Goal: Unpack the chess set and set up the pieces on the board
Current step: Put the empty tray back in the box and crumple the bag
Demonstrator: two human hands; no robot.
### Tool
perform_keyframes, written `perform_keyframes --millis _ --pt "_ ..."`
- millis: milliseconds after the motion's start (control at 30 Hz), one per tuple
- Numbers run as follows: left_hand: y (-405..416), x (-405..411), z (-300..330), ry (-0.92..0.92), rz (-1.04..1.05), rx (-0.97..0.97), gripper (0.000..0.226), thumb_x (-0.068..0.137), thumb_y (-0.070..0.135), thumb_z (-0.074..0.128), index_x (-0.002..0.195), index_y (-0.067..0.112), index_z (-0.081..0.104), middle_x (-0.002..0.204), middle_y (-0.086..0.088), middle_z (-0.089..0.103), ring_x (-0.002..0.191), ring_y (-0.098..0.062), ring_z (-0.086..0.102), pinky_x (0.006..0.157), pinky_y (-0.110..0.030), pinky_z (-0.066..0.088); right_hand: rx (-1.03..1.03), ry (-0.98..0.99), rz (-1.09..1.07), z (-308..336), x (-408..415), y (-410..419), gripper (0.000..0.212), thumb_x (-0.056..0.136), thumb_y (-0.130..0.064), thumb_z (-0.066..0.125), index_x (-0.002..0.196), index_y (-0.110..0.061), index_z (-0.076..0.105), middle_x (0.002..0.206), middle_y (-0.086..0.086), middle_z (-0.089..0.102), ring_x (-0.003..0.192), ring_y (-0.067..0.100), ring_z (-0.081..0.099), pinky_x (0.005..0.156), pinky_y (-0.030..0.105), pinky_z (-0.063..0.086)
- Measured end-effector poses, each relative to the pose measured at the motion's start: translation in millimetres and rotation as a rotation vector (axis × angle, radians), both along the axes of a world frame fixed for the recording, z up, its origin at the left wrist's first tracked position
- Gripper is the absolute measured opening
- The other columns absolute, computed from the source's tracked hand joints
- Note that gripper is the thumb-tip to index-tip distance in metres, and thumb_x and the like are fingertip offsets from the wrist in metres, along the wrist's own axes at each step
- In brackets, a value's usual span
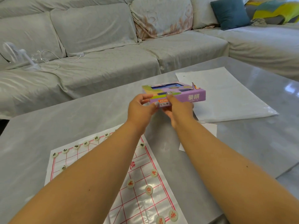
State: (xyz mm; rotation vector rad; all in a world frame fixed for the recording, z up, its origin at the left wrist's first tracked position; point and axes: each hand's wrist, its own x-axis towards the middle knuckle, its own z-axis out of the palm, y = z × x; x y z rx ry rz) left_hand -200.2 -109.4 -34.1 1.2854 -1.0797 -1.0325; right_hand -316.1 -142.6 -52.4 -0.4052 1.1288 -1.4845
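The person holds the purple chess box (178, 94) up over the gray table (80, 113), out past the far edge of the board. Both hands have it by its near end. The left hand (141, 107) curls its fingers around the near left corner, with the thumb pressing on the side. The right hand (179, 110) grips the near right part, with fingers under the box and the thumb on top. The paper board (140, 201) lies flat on the table, close to the person, and the arms cover a big part of it. Many round pieces sit on it already. A row of pieces with dark marks (76, 147) runs along the far edge, and pieces with red marks (148, 189) sit on the near right part. So most of the job looks done, though the arms hide too much of the board to tell if every piece is in its spot. It cannot be seen if any pieces are left inside the box. What is left may just be putting the box away and checking the hidden spots. A clear plastic bag (226, 97) lies flat on the far right of the table, just behind the box. There is bare table to the left and far side of the board, so the box has room to go down there. The right edge of the table is near the board's right side, so pieces there could get knocked off.
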Motion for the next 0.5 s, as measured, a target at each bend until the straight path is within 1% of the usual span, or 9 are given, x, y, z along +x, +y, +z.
perform_keyframes --millis 67,100,133,200,267,333,400,467,500 --pt "2.2 2.3 0.2 0.016 -0.029 0.067 0.013 0.089 0.008 0.064 0.100 0.014 0.062 0.107 -0.014 0.066 0.097 -0.026 0.068 0.082 -0.037 0.058 0.057 0.034 -0.034 0.3 9.0 -5.1 0.056 0.076 -0.015 0.075 0.119 -0.016 0.039 0.103 0.009 0.065 0.083 0.023 0.068 0.072 0.044 0.059" --pt "2.7 6.7 1.6 -0.004 -0.018 0.103 0.010 0.092 0.012 0.060 0.102 0.013 0.062 0.103 -0.010 0.068 0.095 -0.024 0.068 0.080 -0.034 0.058 0.071 0.031 -0.031 1.7 9.7 -7.1 0.054 0.077 -0.014 0.073 0.120 -0.017 0.040 0.102 0.009 0.066 0.081 0.022 0.069 0.072 0.044 0.059" --pt "1.1 13.9 1.6 -0.029 0.006 0.128 0.010 0.094 0.015 0.057 0.104 0.014 0.061 0.098 -0.006 0.067 0.092 -0.021 0.068 0.081 -0.032 0.057 0.065 0.021 -0.014 3.3 8.5 -9.1 0.050 0.079 -0.011 0.070 0.120 -0.017 0.043 0.100 0.009 0.066 0.079 0.022 0.069 0.072 0.044 0.059" --pt "-5.8 34.8 -0.6 -0.031 0.077 0.151 0.015 0.094 0.017 0.056 0.109 0.015 0.058 0.093 -0.001 0.062 0.087 -0.017 0.062 0.085 -0.035 0.053 0.051 0.017 0.029 5.6 4.1 -13.2 0.037 0.083 -0.007 0.063 0.115 -0.017 0.048 0.093 0.009 0.067 0.077 0.021 0.068 0.075 0.045 0.058" --pt "-12.9 59.2 -4.1 -0.025 0.154 0.187 0.028 0.093 0.017 0.058 0.120 0.013 0.053 0.102 -0.004 0.058 0.089 -0.017 0.055 0.090 -0.037 0.051 0.046 0.001 0.070 7.9 0.9 -14.9 0.028 0.085 -0.006 0.057 0.110 -0.018 0.050 0.088 0.008 0.066 0.076 0.021 0.066 0.076 0.043 0.057" --pt "-17.9 85.4 -6.9 -0.010 0.216 0.238 0.041 0.093 0.017 0.059 0.131 0.010 0.047 0.112 -0.008 0.052 0.096 -0.020 0.052 0.094 -0.038 0.049 0.034 0.008 0.117 10.3 2.2 -19.7 0.016 0.087 -0.008 0.054 0.100 -0.018 0.054 0.084 0.007 0.066 0.073 0.020 0.065 0.075 0.040 0.054" --pt "-22.5 114.6 -12.8 -0.017 0.267 0.274 0.047 0.093 0.016 0.058 0.136 0.008 0.042 0.114 -0.010 0.049 0.093 -0.020 0.051 0.093 -0.038 0.048 0.033 0.059 0.169 9.8 8.2 -30.2 0.007 0.088 -0.012 0.052 0.090 -0.017 0.056 0.083 0.006 0.066 0.072 0.020 0.064 0.075 0.039 0.053" --pt "-26.2 143.9 -20.2 -0.068 0.311 0.319 0.051 0.091 0.017 0.059 0.137 0.008 0.040 0.114 -0.011 0.050 0.085 -0.017 0.052 0.095 -0.040 0.047 0.036 0.136 0.232 7.6 19.7 -42.6 0.010 0.090 -0.019 0.053 0.097 -0.015 0.060 0.085 0.007 0.067 0.071 0.021 0.065 0.071 0.038 0.055" --pt "-27.3 156.6 -23.5 -0.095 0.331 0.344 0.054 0.089 0.019 0.061 0.138 0.009 0.040 0.118 -0.011 0.051 0.088 -0.019 0.053 0.099 -0.041 0.046 0.038 0.184 0.256 5.7 27.2 -49.5 0.014 0.090 -0.022 0.055 0.100 -0.013 0.061 0.085 0.007 0.067 0.069 0.021 0.065 0.066 0.036 0.056"
